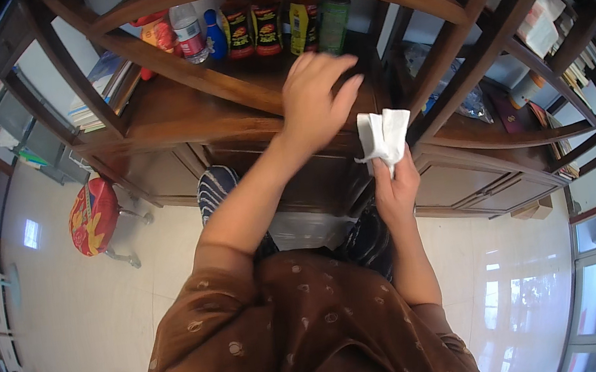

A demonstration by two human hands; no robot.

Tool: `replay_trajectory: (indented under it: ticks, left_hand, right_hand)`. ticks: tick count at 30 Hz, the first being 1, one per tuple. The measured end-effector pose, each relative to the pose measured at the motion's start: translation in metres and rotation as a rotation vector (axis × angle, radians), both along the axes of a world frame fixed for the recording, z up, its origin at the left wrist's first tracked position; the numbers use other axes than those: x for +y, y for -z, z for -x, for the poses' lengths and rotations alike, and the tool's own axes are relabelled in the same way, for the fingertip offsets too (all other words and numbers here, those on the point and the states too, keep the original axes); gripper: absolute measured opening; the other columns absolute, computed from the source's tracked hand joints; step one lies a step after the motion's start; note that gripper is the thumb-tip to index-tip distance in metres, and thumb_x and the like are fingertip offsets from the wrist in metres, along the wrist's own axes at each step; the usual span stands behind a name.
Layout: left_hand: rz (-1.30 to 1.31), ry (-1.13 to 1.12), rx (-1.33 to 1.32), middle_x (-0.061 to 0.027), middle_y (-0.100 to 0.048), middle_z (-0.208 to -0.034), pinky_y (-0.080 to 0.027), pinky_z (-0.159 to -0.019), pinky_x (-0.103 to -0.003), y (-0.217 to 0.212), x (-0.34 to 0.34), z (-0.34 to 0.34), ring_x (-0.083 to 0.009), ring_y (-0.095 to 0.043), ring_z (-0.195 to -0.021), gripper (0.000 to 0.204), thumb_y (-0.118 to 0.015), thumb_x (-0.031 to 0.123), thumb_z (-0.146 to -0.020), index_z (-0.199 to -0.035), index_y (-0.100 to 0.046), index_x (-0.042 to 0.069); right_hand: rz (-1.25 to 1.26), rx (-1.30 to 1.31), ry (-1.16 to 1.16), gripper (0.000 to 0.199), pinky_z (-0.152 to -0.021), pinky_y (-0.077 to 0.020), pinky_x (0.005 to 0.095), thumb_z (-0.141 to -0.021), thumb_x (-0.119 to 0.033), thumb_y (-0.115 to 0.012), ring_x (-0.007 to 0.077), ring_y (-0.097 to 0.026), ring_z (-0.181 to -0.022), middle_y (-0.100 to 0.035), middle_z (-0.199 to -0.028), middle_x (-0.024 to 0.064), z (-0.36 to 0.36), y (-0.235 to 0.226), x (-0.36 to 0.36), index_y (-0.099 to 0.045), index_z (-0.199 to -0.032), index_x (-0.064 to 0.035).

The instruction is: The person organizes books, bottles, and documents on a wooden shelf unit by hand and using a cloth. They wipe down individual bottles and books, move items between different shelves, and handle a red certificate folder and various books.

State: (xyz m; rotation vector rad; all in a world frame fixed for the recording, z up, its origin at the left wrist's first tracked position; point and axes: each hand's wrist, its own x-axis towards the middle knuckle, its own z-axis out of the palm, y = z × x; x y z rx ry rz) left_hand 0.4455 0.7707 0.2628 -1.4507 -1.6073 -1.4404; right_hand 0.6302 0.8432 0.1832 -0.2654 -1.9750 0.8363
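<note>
My left hand (318,100) reaches over the front of the wooden shelf, its fingers spread and a little blurred, holding nothing. Just beyond its fingertips a green can (334,23) stands upright at the right end of a row. Pinched in my right hand (398,184) is a folded white cloth (385,135), held up in front of the cabinet. Left of the can are a yellow-and-black package (302,26), two red-and-black packages (266,28), a blue bowling-pin-shaped bottle (214,35) and a clear water bottle (188,35) with a pink label.
Curved wooden bars (192,68) cross the front of the shelf. Books and papers (102,95) are stacked at its left end. A red patterned stool (93,217) stands on the floor to the left. More bags and books fill the shelves at right.
</note>
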Motion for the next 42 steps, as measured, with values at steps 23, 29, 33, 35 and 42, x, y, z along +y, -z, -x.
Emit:
replay_trajectory:
  ticks: [23,29,33,35,42]
  left_hand:
    - [0.234,-0.276,-0.294,-0.0135,-0.065,-0.088,-0.051,-0.073,-0.041,0.219,-0.223,0.011,-0.0335,-0.064,-0.081,0.015,-0.069,0.002,-0.078,-0.093,-0.068,0.001]
    - [0.271,-0.334,-0.374,-0.0153,-0.065,-0.086,-0.052,-0.070,-0.041,0.224,-0.232,0.014,-0.0356,-0.065,-0.078,0.012,-0.068,0.001,-0.079,-0.091,-0.068,0.002]
    - [0.285,-0.305,-0.517,-0.0148,-0.065,-0.085,-0.052,-0.070,-0.040,0.233,-0.240,0.017,-0.0349,-0.065,-0.079,0.014,-0.067,0.000,-0.080,-0.093,-0.068,0.002]
    - [0.290,-0.269,-0.503,-0.0151,-0.065,-0.085,-0.052,-0.069,-0.039,0.237,-0.238,0.017,-0.0347,-0.065,-0.078,0.014,-0.067,0.000,-0.080,-0.093,-0.068,0.002]
    - [0.344,-0.183,-0.500,-0.0157,-0.064,-0.080,-0.051,-0.066,-0.034,0.223,-0.224,0.005,-0.0309,-0.065,-0.072,0.009,-0.066,-0.002,-0.083,-0.092,-0.067,-0.002]
  right_hand:
    - [-0.804,0.345,-0.281,0.048,-0.114,-0.0316,0.0492,-0.081,-0.005,-0.058,0.0375,-0.046,-0.132,-0.053,-0.138,0.0212,0.307,-0.091,-0.189,-0.056,-0.128,0.0031]
    - [-0.743,-0.147,-0.339,0.037,-0.107,-0.0400,0.0446,-0.085,-0.007,-0.053,0.0353,-0.055,-0.123,-0.061,-0.126,0.0197,0.363,0.013,-0.203,-0.059,-0.120,0.0021]
    - [-0.760,-0.213,-0.268,0.032,-0.101,-0.0437,0.0432,-0.084,-0.007,-0.053,0.0342,-0.059,-0.115,-0.065,-0.114,0.0188,0.331,0.030,-0.186,-0.059,-0.114,0.0023]
    - [-0.733,-0.190,-0.229,0.038,-0.103,-0.0438,0.0435,-0.082,-0.005,-0.055,0.0359,-0.059,-0.117,-0.063,-0.120,0.0208,0.293,0.025,-0.157,-0.056,-0.119,0.0020]
    - [-0.692,-0.283,0.010,0.046,-0.088,-0.0477,0.0406,-0.078,-0.003,-0.059,0.0310,-0.062,-0.102,-0.064,-0.115,0.0133,0.167,0.031,-0.066,-0.057,-0.124,-0.0014]
